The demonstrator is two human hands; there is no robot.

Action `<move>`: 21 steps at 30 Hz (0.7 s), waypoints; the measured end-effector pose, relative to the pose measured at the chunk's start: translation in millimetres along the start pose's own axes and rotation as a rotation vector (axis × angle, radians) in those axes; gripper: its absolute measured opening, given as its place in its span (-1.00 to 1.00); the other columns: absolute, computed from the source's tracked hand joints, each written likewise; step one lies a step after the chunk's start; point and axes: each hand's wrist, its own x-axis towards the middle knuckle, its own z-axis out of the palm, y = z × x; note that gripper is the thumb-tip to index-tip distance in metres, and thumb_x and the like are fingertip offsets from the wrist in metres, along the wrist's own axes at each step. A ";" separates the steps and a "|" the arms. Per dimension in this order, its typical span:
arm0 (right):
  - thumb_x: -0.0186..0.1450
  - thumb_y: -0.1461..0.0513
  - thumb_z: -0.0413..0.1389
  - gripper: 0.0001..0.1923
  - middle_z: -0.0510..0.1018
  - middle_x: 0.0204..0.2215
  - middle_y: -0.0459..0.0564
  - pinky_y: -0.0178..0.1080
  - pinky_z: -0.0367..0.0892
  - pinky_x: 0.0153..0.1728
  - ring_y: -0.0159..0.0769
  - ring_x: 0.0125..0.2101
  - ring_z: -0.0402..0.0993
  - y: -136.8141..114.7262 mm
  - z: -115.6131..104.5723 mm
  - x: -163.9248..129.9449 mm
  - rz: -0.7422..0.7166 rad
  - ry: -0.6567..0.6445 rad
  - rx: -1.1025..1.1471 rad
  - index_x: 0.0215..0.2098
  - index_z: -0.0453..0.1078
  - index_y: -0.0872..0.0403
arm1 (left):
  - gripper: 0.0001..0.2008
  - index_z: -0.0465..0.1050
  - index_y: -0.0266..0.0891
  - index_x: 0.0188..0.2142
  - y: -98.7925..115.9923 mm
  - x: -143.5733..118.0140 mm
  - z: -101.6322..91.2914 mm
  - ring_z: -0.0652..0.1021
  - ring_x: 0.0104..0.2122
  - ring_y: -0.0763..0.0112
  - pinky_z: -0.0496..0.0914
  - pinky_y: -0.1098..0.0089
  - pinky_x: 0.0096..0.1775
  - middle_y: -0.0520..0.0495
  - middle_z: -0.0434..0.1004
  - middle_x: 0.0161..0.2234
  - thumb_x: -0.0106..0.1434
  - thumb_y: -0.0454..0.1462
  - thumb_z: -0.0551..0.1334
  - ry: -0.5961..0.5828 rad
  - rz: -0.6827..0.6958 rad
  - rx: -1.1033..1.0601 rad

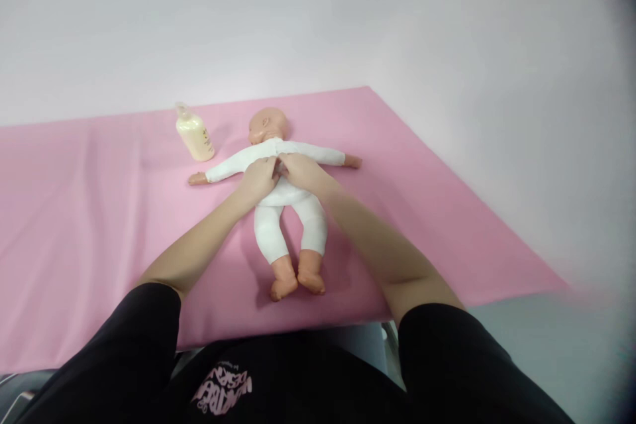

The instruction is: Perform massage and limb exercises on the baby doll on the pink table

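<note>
Two hands (279, 175) on soft-clothed doll (288, 195)

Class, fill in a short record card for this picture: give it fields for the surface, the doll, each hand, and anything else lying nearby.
Surface: pink sheet spread flat before a pale wall
Doll: baby doll on its back, white suit, arms spread, bare feet toward the camera
Left hand: left hand on the doll's chest, fingers pinching the white cloth
Right hand: right hand on the chest beside it, touching the same cloth
Nearby: cream bottle left of the doll's head, apart from it
Person: black short sleeves
</note>
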 end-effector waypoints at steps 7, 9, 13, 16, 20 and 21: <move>0.44 0.37 -0.12 -0.64 0.52 0.00 0.24 -0.10 0.32 0.06 -0.06 -0.02 0.40 12.7 12.4 8.5 -0.112 0.053 -0.155 -0.10 0.52 0.19 | -0.77 0.53 -0.31 -0.14 -6.8 6.1 6.5 0.53 -0.01 0.10 0.40 0.17 0.10 -0.27 0.57 -0.05 0.40 -0.32 0.09 0.031 0.026 0.000; 0.45 0.37 -0.15 -0.63 0.52 -0.01 0.22 -0.10 0.31 0.06 -0.07 -0.04 0.39 16.1 17.6 11.5 -0.132 0.067 -0.167 -0.10 0.51 0.19 | -0.76 0.54 -0.33 -0.15 -6.5 6.4 6.5 0.52 0.01 0.08 0.40 0.16 0.12 -0.30 0.55 -0.02 0.40 -0.33 0.09 0.047 0.034 0.002; 0.45 0.38 -0.13 -0.66 0.56 -0.05 0.21 -0.09 0.28 0.09 -0.06 -0.05 0.42 20.3 25.0 15.4 -0.152 0.104 -0.142 -0.02 0.48 0.21 | -0.76 0.53 -0.37 -0.11 -7.1 6.7 7.2 0.53 -0.02 0.06 0.40 0.14 0.10 -0.30 0.59 -0.08 0.41 -0.33 0.10 0.044 0.028 -0.017; 0.44 0.40 -0.11 -0.65 0.57 -0.02 0.22 -0.06 0.28 0.11 -0.04 -0.02 0.42 23.0 30.7 17.8 -0.147 0.157 -0.097 0.05 0.44 0.22 | -0.74 0.50 -0.38 -0.01 -10.5 8.3 12.3 0.54 -0.01 0.06 0.41 0.13 0.09 -0.30 0.60 -0.05 0.42 -0.33 0.11 0.076 -0.006 -0.050; 0.42 0.39 -0.12 -0.60 0.55 0.02 0.26 0.01 0.28 0.14 0.02 0.01 0.39 27.4 38.9 20.6 -0.148 0.211 -0.054 0.12 0.42 0.24 | -0.68 0.47 -0.41 0.09 -15.2 11.3 21.6 0.52 0.03 0.07 0.37 0.13 0.16 -0.33 0.57 0.02 0.44 -0.34 0.09 0.118 0.004 -0.065; 0.42 0.38 -0.12 -0.60 0.53 0.03 0.27 0.04 0.28 0.15 0.03 0.01 0.37 28.5 40.5 21.0 -0.147 0.220 -0.046 0.11 0.43 0.24 | -0.68 0.49 -0.42 0.07 -15.7 11.9 23.2 0.51 0.03 0.06 0.36 0.12 0.17 -0.34 0.56 0.01 0.45 -0.33 0.08 0.115 0.012 -0.053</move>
